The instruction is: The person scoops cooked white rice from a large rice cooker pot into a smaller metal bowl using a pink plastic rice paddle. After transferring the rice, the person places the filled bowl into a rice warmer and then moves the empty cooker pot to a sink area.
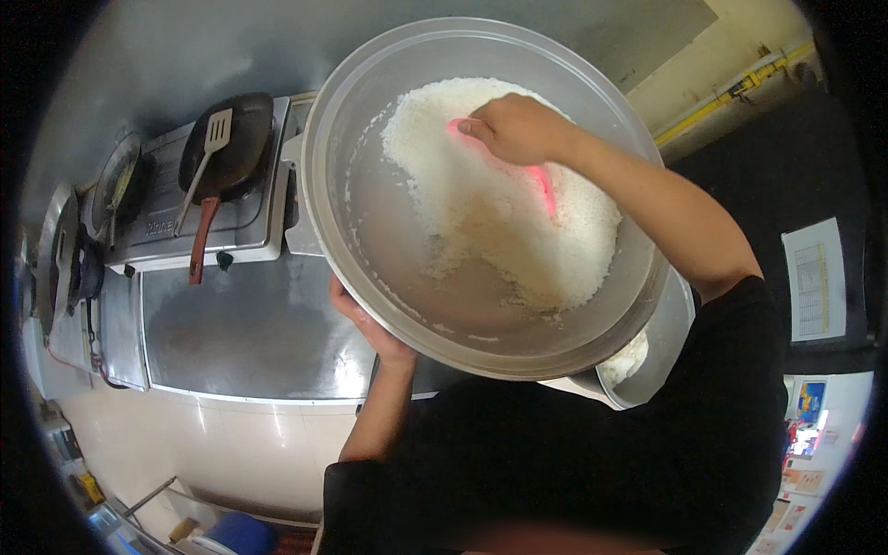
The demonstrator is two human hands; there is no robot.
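Head view, as it reaches my screen: a large metal pot [370,231] fills the middle, tilted so that I look straight into its mouth. White rice [472,199] lies heaped over much of its inside, from the upper wall across to the right, with loose grains stuck to the bare metal on the left and along the lower edge.

I see the right hand [518,129] inside the pot, over the upper part of the heap, its fingers curled and its thumb pressed against the end of a bright pink utensil [546,190]. That utensil runs down through the rice; I cannot make out its full shape.

The left hand [377,328] is at the pot's outer lower left side, against the wall. The pot hides part of it, so I cannot tell how far its fingers are closed.

Behind the pot's lower right, I have a second pot [675,324] with something white in it. Over on the left, a gas stove [153,242] stands on a steel counter [250,324]; a dark square pan [245,148] with a brown handle sits on it, and a slotted spatula [217,131] lies across that pan.
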